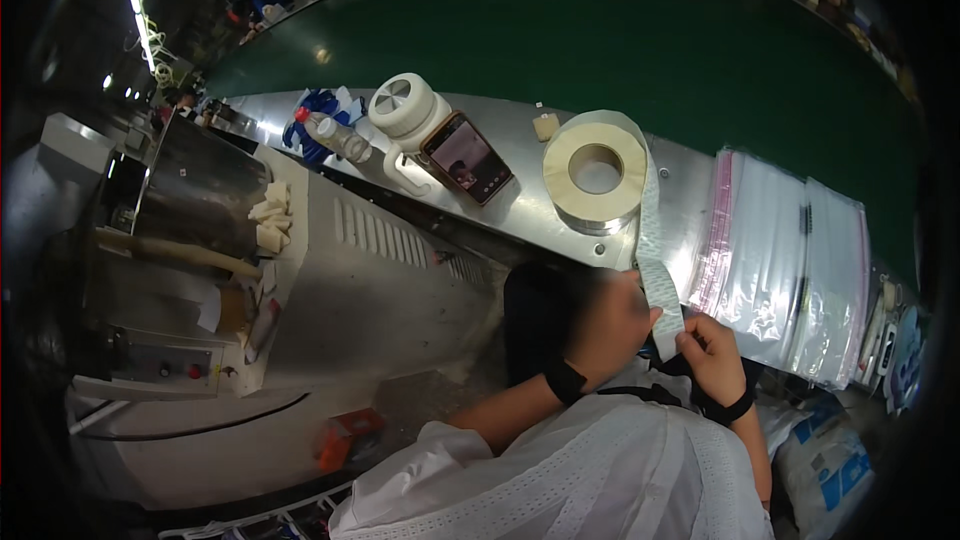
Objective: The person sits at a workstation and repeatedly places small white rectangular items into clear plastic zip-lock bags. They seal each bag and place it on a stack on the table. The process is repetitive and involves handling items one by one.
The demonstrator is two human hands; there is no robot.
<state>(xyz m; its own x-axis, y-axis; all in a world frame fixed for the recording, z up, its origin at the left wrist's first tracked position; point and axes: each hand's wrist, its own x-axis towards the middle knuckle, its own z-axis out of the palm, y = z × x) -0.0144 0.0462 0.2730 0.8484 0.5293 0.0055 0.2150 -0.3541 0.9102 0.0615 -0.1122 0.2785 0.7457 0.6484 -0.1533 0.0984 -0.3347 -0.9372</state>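
Note:
A large roll of labels (562, 190) on pale backing stands on the metal bench edge, its round core facing up. From its right side a printed strip of labels (657, 285) runs down toward me. My right hand (716, 358) pinches the strip's lower end between thumb and fingers. Close against the strip's left edge is my left hand (612, 325), smeared by motion, its thumb tip at the strip. Whether its fingers grip anything is unclear. Both wrists wear black bands.
Clear plastic zip bags (770, 260) lie in a stack at the right. Left of the roll stand a phone (467, 158), a white lidded jug (408, 110) and a plastic bottle (345, 140). A green conveyor belt (560, 30) runs behind. A metal machine (370, 290) stands left.

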